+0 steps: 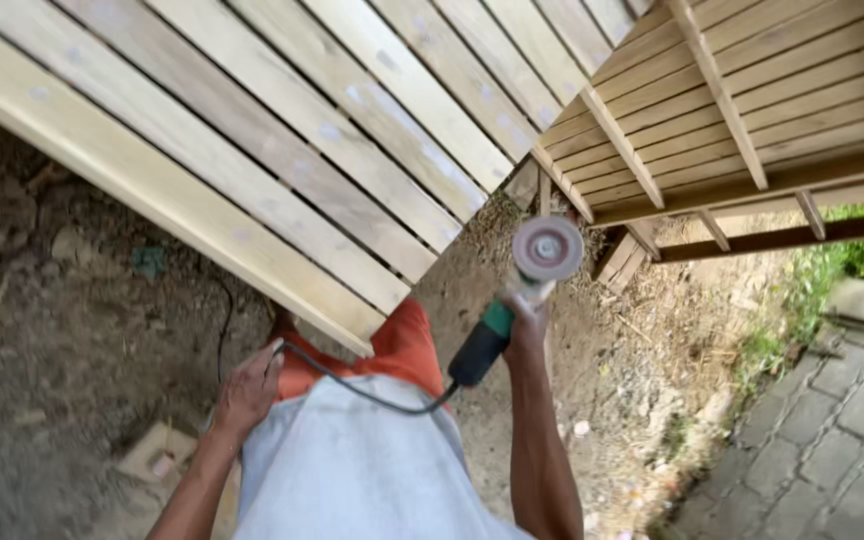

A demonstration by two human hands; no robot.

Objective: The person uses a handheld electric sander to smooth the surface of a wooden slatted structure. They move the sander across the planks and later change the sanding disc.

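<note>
- The right hand (527, 325) was wrapped around the neck of an angle grinder (512, 310), fingers closed firmly on it just behind the head.
- The grinder had a green and black body, and its round sanding disc (547, 250) faced the camera, held up in the air between two slatted wooden panels and touching neither.
- The disc looked pale pink and grey, worn at the face; whether it was spinning could not be told.
- The left hand (249, 388) hung low by the hip with fingers curled loosely on the black power cord (372, 395), which ran across the grey shirt to the grinder's tail.
- The large slatted panel (252, 150) on the left looked pale and smooth, as if much of its surface had already been sanded; that is a judgement from colour alone.
- The second panel (742, 110), on the right, was darker and yellower, so it seemed to be untreated.
- Bare earth (42, 330) and grey paving blocks (832, 440) lay below.
</note>
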